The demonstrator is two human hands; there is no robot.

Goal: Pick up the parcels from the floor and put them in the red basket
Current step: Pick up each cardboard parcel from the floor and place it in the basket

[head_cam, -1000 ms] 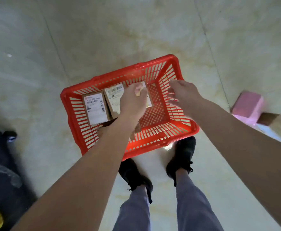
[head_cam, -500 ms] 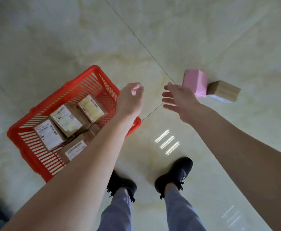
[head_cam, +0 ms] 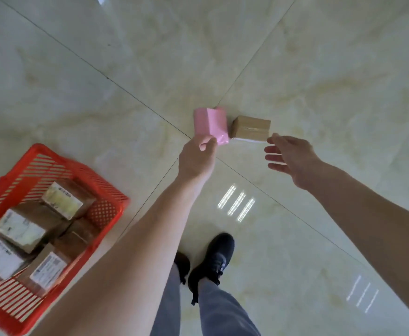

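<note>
The left hand (head_cam: 196, 157) reaches the pink parcel (head_cam: 210, 124) with curled fingers — grip unclear — the right hand (head_cam: 292, 157) is spread near the brown box (head_cam: 250, 128); basket (head_cam: 60, 163) labels are too blurry to read.

Both hands reach twd pink parcel (head_cam: 210, 124) & brown box (head_cam: 251, 128); red basket (head_cam: 106, 190) left.

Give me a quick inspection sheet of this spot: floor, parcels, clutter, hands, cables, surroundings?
Surface: glossy pale tiled floor, light glints on it.
Job's things: red basket at left with several labelled parcels; pink parcel and brown box side by side on the floor.
Clutter: nothing seen.
Hands: left hand at the pink parcel, grip unclear; right hand open near the brown box.
Cables: nothing seen.
Surroundings: the person's dark shoes.
</note>
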